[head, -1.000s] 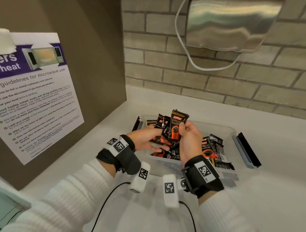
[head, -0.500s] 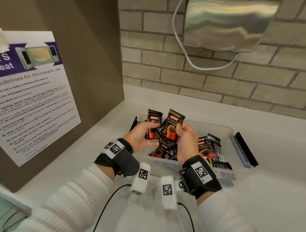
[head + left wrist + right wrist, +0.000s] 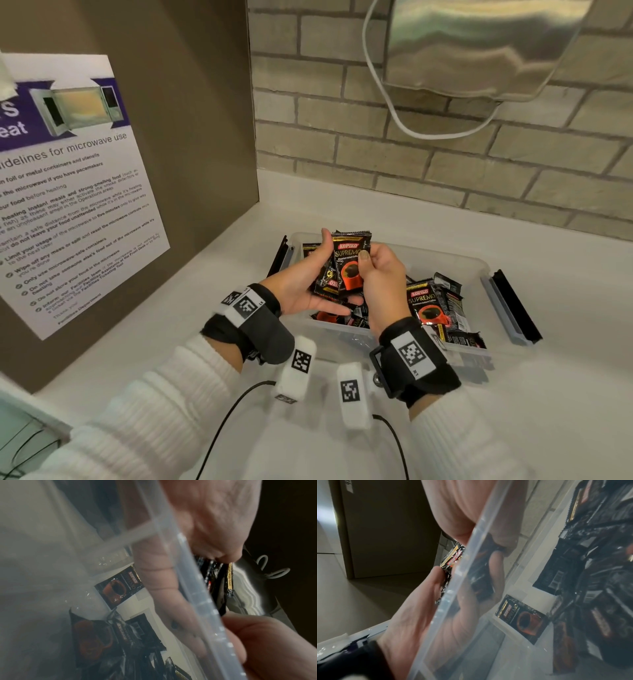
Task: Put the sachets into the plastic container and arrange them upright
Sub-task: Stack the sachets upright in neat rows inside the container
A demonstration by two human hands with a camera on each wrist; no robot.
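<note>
A small bundle of black coffee sachets [image 3: 346,270], the front one printed with a red cup, is held upright above the left end of a clear plastic container [image 3: 476,265] by both hands. The left hand [image 3: 305,281] cups the bundle from the side and below, thumb raised along its left edge and fingers stretched beneath it, while the right hand [image 3: 380,277] pinches the front sachet with the thumb laid on its printed face. More loose sachets [image 3: 435,308] lie jumbled in the right part of the container, some face up, some overlapping; through the clear wall, the wrist views show one single sachet [image 3: 521,618] lying flat on the container floor apart from the dark heap. The container sits on a white bench [image 3: 565,394], with a dark hinged latch [image 3: 513,308] folded out at its right end and another latch [image 3: 279,257] at the left. Both wrists carry black straps with square coded markers, and white cabled modules hang below them over white ribbed sleeves. A microwave guidelines notice [image 3: 68,192] is fixed to the brown panel at left, and a steel wall-mounted unit [image 3: 479,44] with a looping white cable [image 3: 411,126] hangs on the brick wall behind.
</note>
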